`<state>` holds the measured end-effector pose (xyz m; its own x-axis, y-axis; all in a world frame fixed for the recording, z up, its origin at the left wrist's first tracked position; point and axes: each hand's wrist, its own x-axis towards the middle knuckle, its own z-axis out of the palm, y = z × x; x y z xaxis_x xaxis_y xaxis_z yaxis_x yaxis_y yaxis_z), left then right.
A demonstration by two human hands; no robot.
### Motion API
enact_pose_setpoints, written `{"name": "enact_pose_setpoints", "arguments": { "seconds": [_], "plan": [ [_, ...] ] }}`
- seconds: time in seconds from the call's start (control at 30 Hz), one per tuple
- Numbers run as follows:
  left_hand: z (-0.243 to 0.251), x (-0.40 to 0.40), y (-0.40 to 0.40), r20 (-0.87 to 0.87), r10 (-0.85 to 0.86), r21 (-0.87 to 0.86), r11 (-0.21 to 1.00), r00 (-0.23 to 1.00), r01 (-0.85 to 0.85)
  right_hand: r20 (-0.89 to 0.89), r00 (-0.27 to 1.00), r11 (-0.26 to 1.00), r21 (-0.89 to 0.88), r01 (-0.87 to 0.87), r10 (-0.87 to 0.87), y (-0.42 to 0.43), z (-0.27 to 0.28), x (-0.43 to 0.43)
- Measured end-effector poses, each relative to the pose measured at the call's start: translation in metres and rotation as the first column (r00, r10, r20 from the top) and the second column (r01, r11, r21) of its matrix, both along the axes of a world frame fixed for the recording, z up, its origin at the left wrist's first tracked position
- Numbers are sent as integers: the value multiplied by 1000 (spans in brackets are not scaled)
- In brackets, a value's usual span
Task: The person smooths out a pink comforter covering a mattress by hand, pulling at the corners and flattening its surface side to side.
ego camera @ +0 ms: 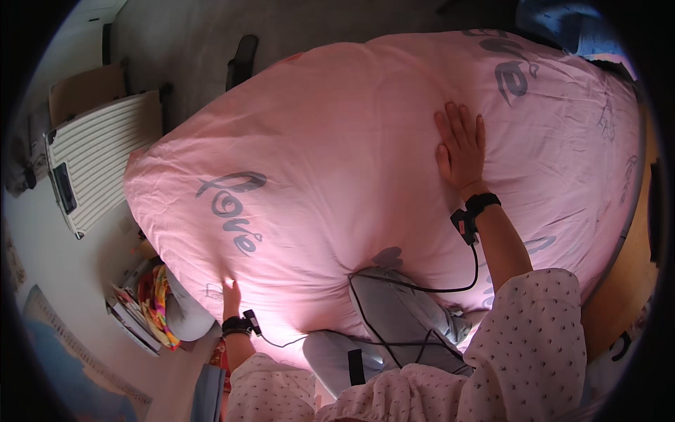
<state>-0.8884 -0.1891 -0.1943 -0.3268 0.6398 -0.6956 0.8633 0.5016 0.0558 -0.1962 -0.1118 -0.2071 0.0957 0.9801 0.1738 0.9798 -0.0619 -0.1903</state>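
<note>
A large pink quilt or duvet with grey printed lettering spreads over a bed in front of me, puffed and wrinkled. My right hand lies palm down on it, fingers apart, right of the middle. My left hand touches its near left part; most of those fingers are hidden by the fabric or too small to make out. Each wrist wears a black strap with a small black device, and black cables run from them to my waist. My knees, in grey trousers, rest on the quilt.
At the left stand a cream ribbed suitcase and a cardboard box. Books and a colourful cloth lie by the bed's left side. A wooden surface borders the right side. Blue fabric shows at the top right.
</note>
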Motion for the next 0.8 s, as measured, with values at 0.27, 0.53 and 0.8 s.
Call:
{"name": "enact_pose_setpoints", "arguments": {
  "seconds": [0.27,0.53,0.8],
  "plan": [
    [51,239,122,-64,-472,364,810,879,461,-64,997,997,-73,39,-44,-7,-6,2],
    [6,432,222,-291,-592,417,628,752,657,-239,968,982,-187,27,-72,3,-9,-4],
    [-6,476,273,-377,-415,403,731,828,550,-302,950,987,-158,36,-83,-1,-5,5]
  ]
}}
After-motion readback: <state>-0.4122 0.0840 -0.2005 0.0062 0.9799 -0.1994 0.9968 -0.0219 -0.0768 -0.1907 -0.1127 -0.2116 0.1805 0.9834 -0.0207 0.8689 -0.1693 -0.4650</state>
